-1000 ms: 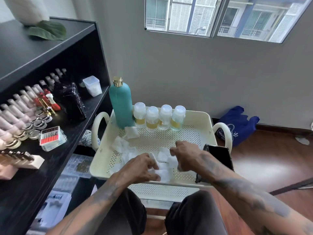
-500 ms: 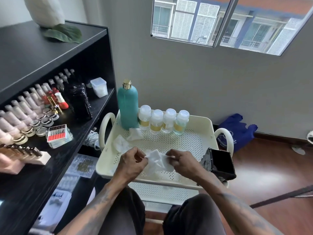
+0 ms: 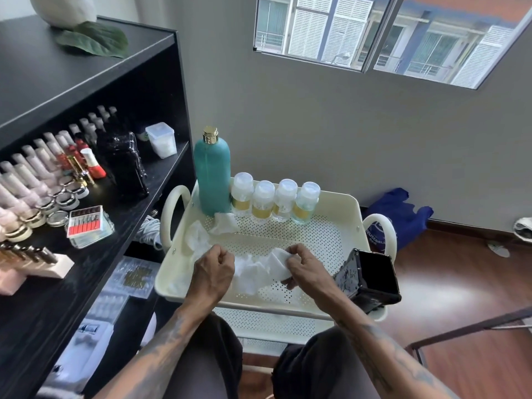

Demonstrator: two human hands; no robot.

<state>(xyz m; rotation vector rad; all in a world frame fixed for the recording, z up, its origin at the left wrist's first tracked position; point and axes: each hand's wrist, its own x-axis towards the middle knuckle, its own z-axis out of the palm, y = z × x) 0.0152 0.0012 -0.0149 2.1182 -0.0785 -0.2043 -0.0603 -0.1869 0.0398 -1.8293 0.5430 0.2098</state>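
Between my hands: crumpled white paper tissue (image 3: 253,273), low over the near end of the cream perforated plastic tray (image 3: 325,237).
Right hand (image 3: 306,270): thumb and fingers pinch the tissue's right edge.
Left hand (image 3: 214,269): tight fist at the tissue's left end; I cannot tell whether it grips.
Beyond my knuckles: tall teal bottle with gold cap (image 3: 213,180).

No legible text or numbers

Left hand (image 3: 212,272), right hand (image 3: 305,272) on tissue (image 3: 256,273)
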